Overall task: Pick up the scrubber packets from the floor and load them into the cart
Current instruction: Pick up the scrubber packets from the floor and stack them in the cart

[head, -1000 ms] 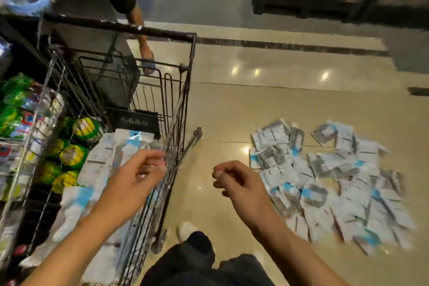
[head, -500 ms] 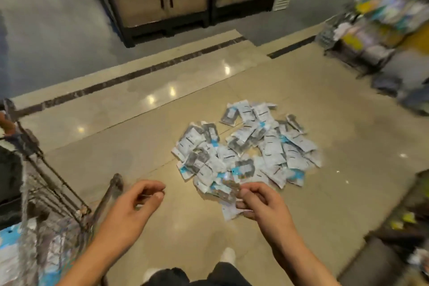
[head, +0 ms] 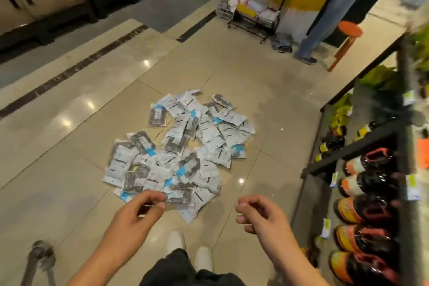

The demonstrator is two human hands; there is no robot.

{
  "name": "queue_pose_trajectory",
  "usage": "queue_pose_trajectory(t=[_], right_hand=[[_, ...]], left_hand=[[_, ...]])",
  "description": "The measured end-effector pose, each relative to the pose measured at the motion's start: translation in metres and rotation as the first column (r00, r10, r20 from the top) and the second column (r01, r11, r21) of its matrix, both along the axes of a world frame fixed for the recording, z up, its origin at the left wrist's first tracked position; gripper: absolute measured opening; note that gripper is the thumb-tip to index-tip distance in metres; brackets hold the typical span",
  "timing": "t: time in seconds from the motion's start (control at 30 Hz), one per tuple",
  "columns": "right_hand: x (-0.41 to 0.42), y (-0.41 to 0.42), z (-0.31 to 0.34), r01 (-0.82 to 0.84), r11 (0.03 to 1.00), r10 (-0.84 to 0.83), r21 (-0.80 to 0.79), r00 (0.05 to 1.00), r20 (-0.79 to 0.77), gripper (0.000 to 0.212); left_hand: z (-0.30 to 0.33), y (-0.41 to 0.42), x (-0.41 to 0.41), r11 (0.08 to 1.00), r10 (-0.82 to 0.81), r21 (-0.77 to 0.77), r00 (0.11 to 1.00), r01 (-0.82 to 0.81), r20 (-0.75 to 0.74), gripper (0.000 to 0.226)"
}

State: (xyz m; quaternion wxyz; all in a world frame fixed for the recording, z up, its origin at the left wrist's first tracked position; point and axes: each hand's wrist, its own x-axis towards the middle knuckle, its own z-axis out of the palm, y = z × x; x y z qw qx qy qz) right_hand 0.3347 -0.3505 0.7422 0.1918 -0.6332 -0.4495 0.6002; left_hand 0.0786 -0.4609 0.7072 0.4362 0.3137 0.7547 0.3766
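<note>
Just ahead of my 2 hands the packets (head: 181, 146) lie heaped on the floor (head: 58, 193), where I can stoop and gather them. My left hand (head: 139, 213) and right hand (head: 260, 216) hover above the near edge, fingers loosely curled, holding nothing. Only a cart (head: 39, 260) corner shows, behind my left wrist.
</note>
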Motion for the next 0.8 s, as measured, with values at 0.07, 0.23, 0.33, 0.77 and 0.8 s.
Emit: queue_pose_trajectory(t=[0.07,0.23,0.33,0.77,0.8], right_hand=[[-0.001,0.009,0.001,0.075,0.997,-0.075,-0.008,0.997,0.011,0.009],[-0.002,0.046,0.008,0.201,0.980,-0.201,-0.003,0.979,0.031,0.007],[0.003,0.070,0.015,0.225,0.974,-0.225,0.012,0.974,0.025,0.008],[0.076,0.277,-0.009,0.156,0.988,-0.156,-0.001,0.988,-0.018,0.010],[0.080,0.294,-0.010,0.123,0.992,-0.123,-0.007,0.992,-0.017,0.010]], left_hand=[[-0.001,0.028,-0.008,0.998,-0.065,0.006,0.998,0.065,0.000,0.022],[0.000,0.108,-0.030,0.977,-0.215,-0.001,0.977,0.215,0.004,0.022],[0.007,0.150,-0.032,0.968,-0.251,0.020,0.968,0.251,-0.011,0.016],[-0.008,0.296,0.067,0.987,-0.145,-0.074,0.989,0.144,-0.005,0.026],[-0.007,0.304,0.077,0.990,-0.112,-0.084,0.994,0.112,0.008,0.026]])
